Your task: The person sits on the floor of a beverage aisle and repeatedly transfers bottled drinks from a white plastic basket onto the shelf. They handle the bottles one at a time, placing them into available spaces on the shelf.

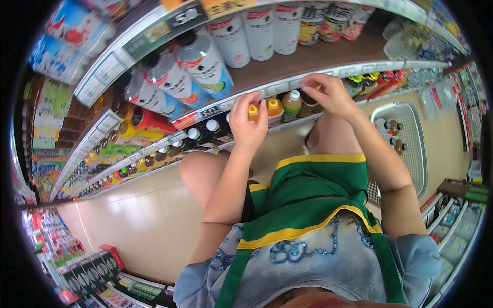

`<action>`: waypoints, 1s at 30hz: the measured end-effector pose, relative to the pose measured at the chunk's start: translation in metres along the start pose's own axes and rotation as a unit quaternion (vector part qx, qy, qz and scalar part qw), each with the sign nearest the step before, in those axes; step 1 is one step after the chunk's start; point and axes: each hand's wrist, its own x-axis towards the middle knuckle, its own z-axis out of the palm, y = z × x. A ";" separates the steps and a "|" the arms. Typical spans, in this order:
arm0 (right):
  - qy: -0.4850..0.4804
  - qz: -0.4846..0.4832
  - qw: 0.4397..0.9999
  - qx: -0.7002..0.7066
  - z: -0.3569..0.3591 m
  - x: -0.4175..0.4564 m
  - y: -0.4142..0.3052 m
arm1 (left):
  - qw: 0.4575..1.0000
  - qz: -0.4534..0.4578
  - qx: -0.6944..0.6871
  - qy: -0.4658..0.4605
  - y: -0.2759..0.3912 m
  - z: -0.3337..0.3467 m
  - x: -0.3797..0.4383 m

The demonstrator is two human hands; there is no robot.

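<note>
My left hand [249, 123] reaches over the low shelf, its fingers around the yellow cap of a bottle [253, 111]; whether they grip it is unclear. Just right of that hand stands an orange drink bottle with a yellow cap [274, 113], then a green-labelled bottle with a white cap [292, 104]. My right hand [325, 90] is curled over a dark bottle [310, 103] beside these, close to the shelf's price rail [283, 86]. Its fingers partly hide the bottle's top, and I cannot tell whether they touch it.
Large clear-topped bottles [206, 63] and white bottles [260, 34] stand on the shelf above. Dark bottles with white caps [212, 126] are to the left. A grey plastic basket [418, 154] holding several small bottles is on the floor at right. My bent knees are close to the shelf.
</note>
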 end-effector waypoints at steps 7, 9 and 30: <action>0.007 0.110 0.969 -0.220 -0.108 -0.154 0.058 | 0.939 -0.111 -0.146 -0.289 0.043 0.081 -0.052; -0.017 0.156 0.951 -0.266 -0.128 -0.202 0.078 | 0.913 -0.088 -0.175 -0.359 0.066 0.106 -0.066; -0.063 0.285 0.915 -0.279 -0.114 -0.357 0.130 | 0.599 0.151 0.045 -0.785 0.155 0.313 -0.176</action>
